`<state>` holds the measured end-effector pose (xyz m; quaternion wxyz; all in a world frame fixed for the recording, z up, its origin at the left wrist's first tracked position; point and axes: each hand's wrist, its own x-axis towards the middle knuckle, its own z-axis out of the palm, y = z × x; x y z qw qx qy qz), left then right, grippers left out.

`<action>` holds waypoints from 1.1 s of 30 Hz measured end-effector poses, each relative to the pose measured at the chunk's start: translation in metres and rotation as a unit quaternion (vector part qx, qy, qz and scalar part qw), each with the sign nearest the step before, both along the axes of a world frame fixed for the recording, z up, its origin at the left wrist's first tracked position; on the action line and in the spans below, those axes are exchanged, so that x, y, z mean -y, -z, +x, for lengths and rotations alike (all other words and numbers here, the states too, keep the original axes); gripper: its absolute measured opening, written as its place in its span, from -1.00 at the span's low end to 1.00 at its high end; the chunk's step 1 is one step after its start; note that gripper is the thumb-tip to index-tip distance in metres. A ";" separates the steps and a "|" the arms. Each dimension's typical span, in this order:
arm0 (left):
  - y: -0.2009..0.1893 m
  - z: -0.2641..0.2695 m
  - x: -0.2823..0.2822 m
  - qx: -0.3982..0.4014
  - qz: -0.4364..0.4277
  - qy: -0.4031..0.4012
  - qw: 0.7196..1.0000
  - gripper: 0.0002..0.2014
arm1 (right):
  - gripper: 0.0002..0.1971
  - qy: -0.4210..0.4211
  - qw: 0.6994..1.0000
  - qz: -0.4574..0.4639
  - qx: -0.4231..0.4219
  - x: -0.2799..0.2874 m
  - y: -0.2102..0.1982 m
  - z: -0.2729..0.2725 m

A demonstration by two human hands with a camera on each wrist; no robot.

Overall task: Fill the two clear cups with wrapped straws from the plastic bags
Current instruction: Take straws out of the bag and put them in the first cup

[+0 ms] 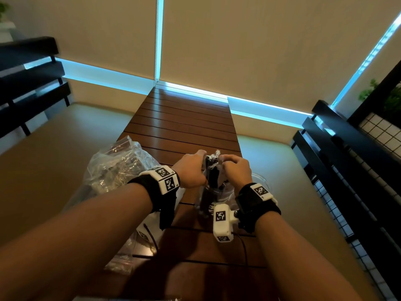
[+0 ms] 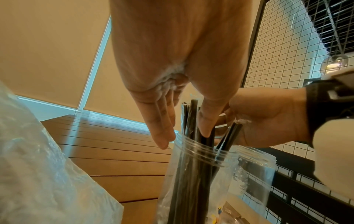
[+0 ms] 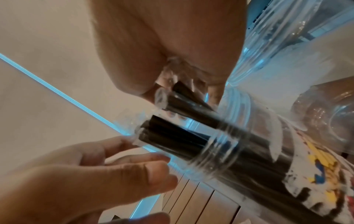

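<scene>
Straws (image 2: 193, 121) being settled into clear cup (image 2: 201, 153), frame centre.
Tops are being pinched by left hand (image 1: 192, 170) and right hand (image 1: 235, 170); straightening is likely called for next.

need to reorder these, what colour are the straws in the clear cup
The straws are black, each in a clear wrapper; the right wrist view shows it best.

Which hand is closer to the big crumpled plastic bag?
Left. The left hand sits just right of the plastic bag; the right hand is farther, across the straws.

Slatted wooden table (image 1: 186, 118), wire grid panel (image 2: 277, 45)
</scene>
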<state>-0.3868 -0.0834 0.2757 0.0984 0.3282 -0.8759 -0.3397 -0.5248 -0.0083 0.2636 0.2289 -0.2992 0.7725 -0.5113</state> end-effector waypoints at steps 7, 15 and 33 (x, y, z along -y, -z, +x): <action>-0.018 0.015 0.003 0.024 -0.015 -0.001 1.000 -0.23 | -0.74 0.054 0.987 -0.121 -0.087 0.005 -0.046 0.011; -0.031 0.063 0.033 0.038 -0.089 -0.067 0.993 -0.59 | -0.68 -0.022 0.974 0.044 -0.220 0.019 -0.065 0.010; 0.014 0.174 0.115 0.158 0.078 -0.356 0.918 -0.64 | -0.73 -0.331 0.886 0.007 -0.325 0.076 -0.039 0.138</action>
